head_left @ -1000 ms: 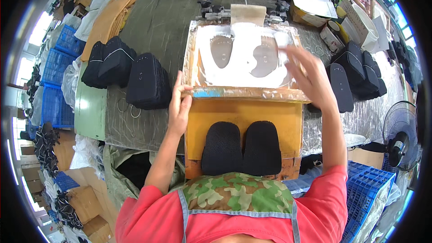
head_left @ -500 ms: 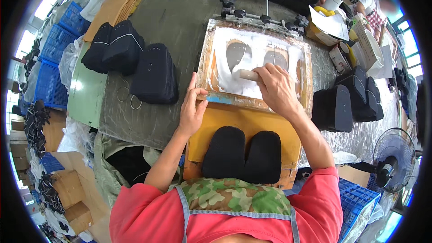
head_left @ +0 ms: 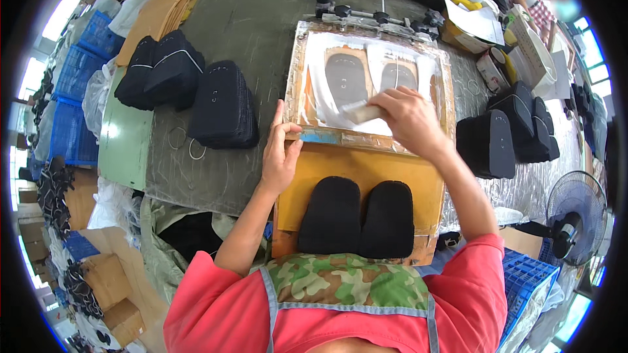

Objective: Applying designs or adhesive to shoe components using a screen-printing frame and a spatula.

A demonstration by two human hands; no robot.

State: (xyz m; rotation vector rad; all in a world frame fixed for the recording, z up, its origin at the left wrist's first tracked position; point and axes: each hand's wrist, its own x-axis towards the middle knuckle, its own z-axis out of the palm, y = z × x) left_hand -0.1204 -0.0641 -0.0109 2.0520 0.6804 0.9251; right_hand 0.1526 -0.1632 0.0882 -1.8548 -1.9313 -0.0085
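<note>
A wooden-edged screen-printing frame lies before me, its mesh smeared with white ink around two grey insole-shaped areas. My right hand grips a pale squeegee, which rests on the mesh near the frame's lower edge. At the frame's lower left corner, my left hand holds on with curled fingers, the index finger stretched along the side. Below the frame, two black insoles lie side by side on a yellow board.
Stacks of black insoles stand left and right of the frame. Clamps line its far edge. A box with papers sits at the far right. A fan and blue crate are at the right; another person is beyond.
The squeegee tilts differently, and white ink no longer covers part of the left insole-shaped area. My right hand has shifted slightly; my left hand stays at the corner. The whole view has shifted a little.
</note>
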